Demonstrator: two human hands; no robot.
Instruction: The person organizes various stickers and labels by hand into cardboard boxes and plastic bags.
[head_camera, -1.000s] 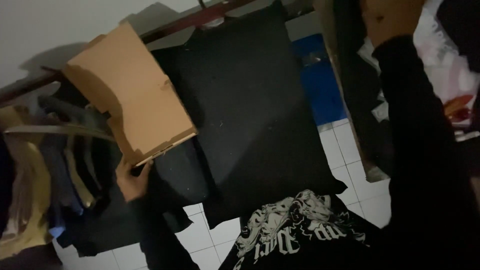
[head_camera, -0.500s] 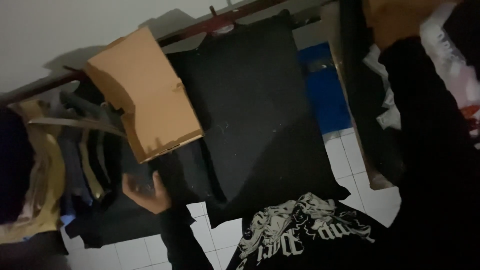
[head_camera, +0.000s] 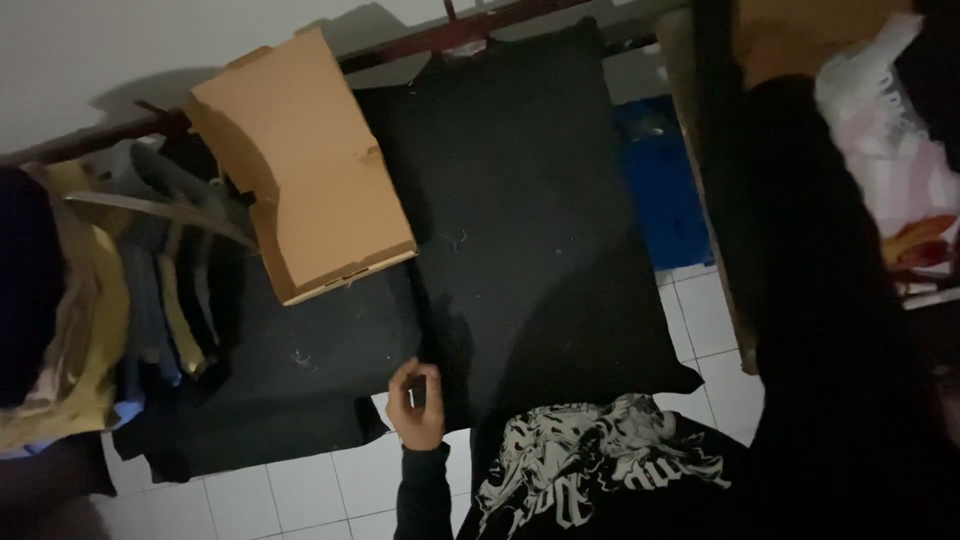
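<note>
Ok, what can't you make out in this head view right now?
- Right hand: hidden or cut off at the top edge; only its dark sleeve shows.
- Left hand: its grip on the black garment is too dim to confirm.
- Cardboard box: inside faces away.
- Hanging clothes: left edge crops them.

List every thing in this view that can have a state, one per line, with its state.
Cardboard box: open, flaps up, tilted against the rail.
Black cloth: hanging spread out from the rail.
Rail: loaded with hanging clothes.
Left hand: fingers curled at the black cloth's lower edge; grip unclear.
Right hand: out of view; its dark sleeve is raised.
Printed black shirt: worn.
</note>
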